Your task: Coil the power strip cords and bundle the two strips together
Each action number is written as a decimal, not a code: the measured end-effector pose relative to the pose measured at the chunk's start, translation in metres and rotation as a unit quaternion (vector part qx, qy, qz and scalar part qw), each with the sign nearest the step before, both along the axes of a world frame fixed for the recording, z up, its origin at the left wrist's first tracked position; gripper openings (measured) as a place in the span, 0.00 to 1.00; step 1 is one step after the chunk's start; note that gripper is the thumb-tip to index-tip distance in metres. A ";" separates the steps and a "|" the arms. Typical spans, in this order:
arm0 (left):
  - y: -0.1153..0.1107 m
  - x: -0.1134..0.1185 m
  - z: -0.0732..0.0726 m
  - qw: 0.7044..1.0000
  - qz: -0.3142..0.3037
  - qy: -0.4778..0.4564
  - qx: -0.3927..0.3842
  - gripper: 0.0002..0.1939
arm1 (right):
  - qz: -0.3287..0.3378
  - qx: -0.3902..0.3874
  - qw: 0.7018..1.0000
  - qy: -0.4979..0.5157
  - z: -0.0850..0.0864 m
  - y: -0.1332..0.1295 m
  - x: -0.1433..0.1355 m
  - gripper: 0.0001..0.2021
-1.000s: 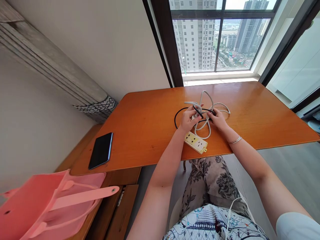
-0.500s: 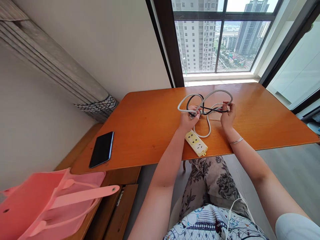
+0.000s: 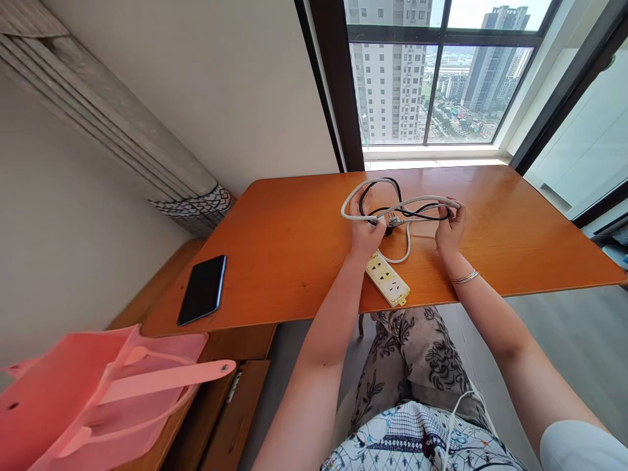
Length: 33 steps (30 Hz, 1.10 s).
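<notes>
Over the table, a white cable and a black cable are bunched in long loops between my two hands. My left hand holds the left end of the loops, its thumb nearest me and its fingers behind. My right hand is closed round the right end, with both cables in its fingers. A plug hangs beside my left thumb. Just below my left hand lies a white-and-yellow power strip, close to the table's near edge. White cord curves down toward it.
On the left of the orange-brown wooden table lies a black phone. A pink bin-like container with pink straps stands at the lower left. Behind the table is a window; a curtain hangs at the left.
My left hand has shifted slightly left and opened its fingers behind the loops. The white loop has lowered and stretched flatter toward my right hand. The plug beside my left thumb shows more clearly.
</notes>
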<state>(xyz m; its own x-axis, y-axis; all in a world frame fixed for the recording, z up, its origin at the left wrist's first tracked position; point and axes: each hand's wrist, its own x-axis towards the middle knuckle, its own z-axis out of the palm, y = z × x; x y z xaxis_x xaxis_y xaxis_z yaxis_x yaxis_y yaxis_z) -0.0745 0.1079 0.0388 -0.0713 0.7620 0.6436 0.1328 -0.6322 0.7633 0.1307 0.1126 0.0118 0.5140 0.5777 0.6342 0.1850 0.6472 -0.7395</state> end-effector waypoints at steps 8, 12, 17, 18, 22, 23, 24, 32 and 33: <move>0.012 0.002 -0.008 0.991 0.018 -0.121 -0.059 0.30 | -0.052 -0.114 0.992 -0.036 -0.008 0.008 0.011 0.12; 0.025 -0.002 -0.008 0.974 0.006 -0.191 -0.122 0.20 | 0.019 -0.156 0.987 0.040 -0.011 0.015 0.017 0.13; 0.032 -0.017 -0.002 0.938 0.034 -0.244 -0.244 0.22 | 0.051 -0.179 0.972 0.145 -0.011 0.022 0.019 0.14; 0.032 -0.019 -0.001 0.933 0.032 -0.248 -0.261 0.23 | 0.058 -0.173 0.970 0.161 -0.011 0.022 0.018 0.14; 0.030 -0.019 -0.001 0.922 0.032 -0.266 -0.280 0.26 | 0.089 -0.134 0.968 0.191 -0.013 0.024 0.018 0.16; 0.030 -0.018 -0.001 0.917 0.034 -0.281 -0.282 0.26 | 0.101 -0.128 0.970 0.182 -0.015 0.025 0.019 0.18; 0.031 -0.018 -0.002 0.909 0.036 -0.301 -0.285 0.25 | 0.116 -0.131 0.971 0.164 -0.017 0.026 0.020 0.20; 0.040 -0.027 -0.006 0.876 0.097 -0.387 -0.270 0.20 | 0.076 -0.222 0.952 -0.197 -0.035 0.031 0.022 0.35; 0.040 -0.028 -0.006 0.878 0.100 -0.383 -0.268 0.19 | 0.075 -0.224 0.945 -0.225 -0.034 0.029 0.022 0.37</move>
<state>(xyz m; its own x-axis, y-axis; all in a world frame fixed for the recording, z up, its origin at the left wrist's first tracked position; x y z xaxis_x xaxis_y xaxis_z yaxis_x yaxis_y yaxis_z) -0.1028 0.1480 0.0328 -0.4940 0.8638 -0.0994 -0.4822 -0.1770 0.8580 0.1524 0.1416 -0.0226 0.1412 0.8853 0.4431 0.4781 0.3309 -0.8136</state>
